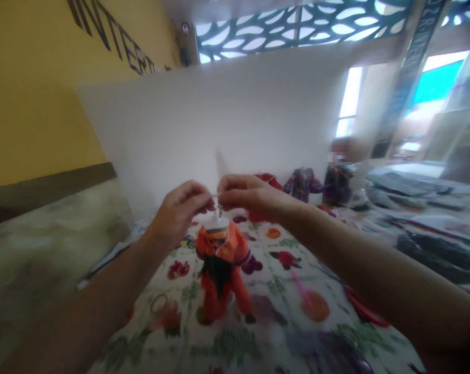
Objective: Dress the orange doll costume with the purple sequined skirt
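Note:
In the head view, a doll-like figure [223, 249] in an orange top and trousers stands on a fruit-patterned tablecloth [219, 348]. Strings of beads lie across its chest, dark green cloth hangs at its front, and a white piece [216, 222] tops it. Just above this, my left hand [180, 208] and my right hand [252, 195] face each other with fingertips pinched together. A thin pale strand [215, 196] runs between the fingertips, and a small beaded length [220, 210] dangles below my right fingers. Its exact kind is too blurred to tell.
Other dressed figures, one red [271, 180] and one dark purple [301, 185], stand behind to the right. A ring-shaped object [159, 303] and a pink stick [303, 288] lie on the cloth. Black plastic [439, 254] lies at right. A white panel [219, 119] rises behind.

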Demonstrator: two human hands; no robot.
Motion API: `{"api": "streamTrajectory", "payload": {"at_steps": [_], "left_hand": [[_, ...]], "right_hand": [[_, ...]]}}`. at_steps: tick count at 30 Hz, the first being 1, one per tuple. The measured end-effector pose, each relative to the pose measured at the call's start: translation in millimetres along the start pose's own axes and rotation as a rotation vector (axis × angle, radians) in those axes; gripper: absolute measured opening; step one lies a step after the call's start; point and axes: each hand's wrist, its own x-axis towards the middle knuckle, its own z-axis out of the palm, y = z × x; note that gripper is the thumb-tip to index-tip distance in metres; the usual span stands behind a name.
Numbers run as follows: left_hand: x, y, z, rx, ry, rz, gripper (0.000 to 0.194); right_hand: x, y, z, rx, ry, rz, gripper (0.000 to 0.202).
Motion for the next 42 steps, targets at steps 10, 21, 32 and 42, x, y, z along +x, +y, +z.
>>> {"api": "streamTrajectory", "payload": {"at_steps": [10,21,32,42], "left_hand": [[1,-5,-3.8,0.052,0.014,0.028,0.005],[-3,-4,0.2,0.01,0.042,0.015,0.006],[-8,-5,1.0,0.081,0.056,0.025,0.013],[-13,-13,-8.2,0.602,0.142,0.295,0.036]], "right_hand": [[4,14,-6,0.134,-0.053,-0.037,0.004],[1,6,0,0.084,-0.006,0.014,0.006],[4,-4,-1,-0.01,0.05,0.049,0.009],[8,3,0,0.059,0.036,0.055,0.012]]}}
